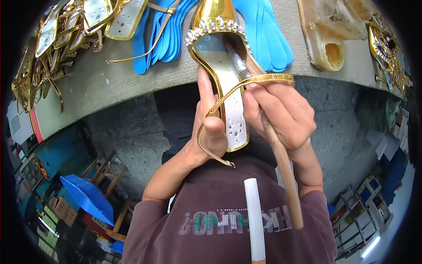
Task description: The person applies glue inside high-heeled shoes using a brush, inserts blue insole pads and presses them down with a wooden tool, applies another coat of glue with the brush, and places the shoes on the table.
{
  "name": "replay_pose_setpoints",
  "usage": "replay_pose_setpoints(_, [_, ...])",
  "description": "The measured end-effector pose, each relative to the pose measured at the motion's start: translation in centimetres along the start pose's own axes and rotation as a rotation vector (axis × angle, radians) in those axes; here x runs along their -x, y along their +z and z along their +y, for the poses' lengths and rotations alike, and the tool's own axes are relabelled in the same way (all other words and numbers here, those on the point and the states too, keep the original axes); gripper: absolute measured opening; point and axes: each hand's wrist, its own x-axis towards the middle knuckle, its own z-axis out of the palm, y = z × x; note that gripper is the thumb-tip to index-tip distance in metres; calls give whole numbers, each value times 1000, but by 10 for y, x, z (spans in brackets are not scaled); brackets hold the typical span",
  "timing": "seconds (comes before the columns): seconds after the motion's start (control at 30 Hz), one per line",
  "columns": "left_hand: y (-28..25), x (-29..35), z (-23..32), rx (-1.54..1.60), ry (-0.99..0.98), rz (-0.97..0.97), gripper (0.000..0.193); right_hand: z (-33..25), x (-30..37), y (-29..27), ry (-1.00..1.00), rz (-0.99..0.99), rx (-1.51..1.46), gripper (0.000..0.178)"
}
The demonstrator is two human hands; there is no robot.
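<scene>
1. Head view showed a person holding a gold sandal (222,75) in front of the chest, its toe reaching over the near edge of the bench (101,83).
2. The left hand (210,125) was closed around the sandal's heel end, thumb pressed on the white insole, with a loose gold strap (211,152) looping below it.
3. The right hand (277,112) was closed on a wooden-handled brush (281,163), held like a pen; its tip (239,64) lay on the insole just under the jewelled toe band.
4. By my judgement the step in hand was brushing something onto the insole near the toe; what was on the bristles could not be told.
5. The next move would call for a steady left grip and short strokes kept clear of the jewelled band and straps.
6. Blue insoles (263,39) lay on the bench beyond the sandal, more gold sandals (66,35) at its far left corner.
</scene>
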Motion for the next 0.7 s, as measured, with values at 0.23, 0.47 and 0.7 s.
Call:
replay_pose_setpoints(0.23, [-1,-1,7,76,-97,15,142,-11,-4,-14,197,8,-126,4])
replay_pose_setpoints(0.47, [2,2,7,220,-184,137,143,-60,23,-60,322,11,-220,12])
replay_pose_setpoints(0.7, [4,2,10,107,-139,69,136,-29,-9,-14,200,25,-138,4])
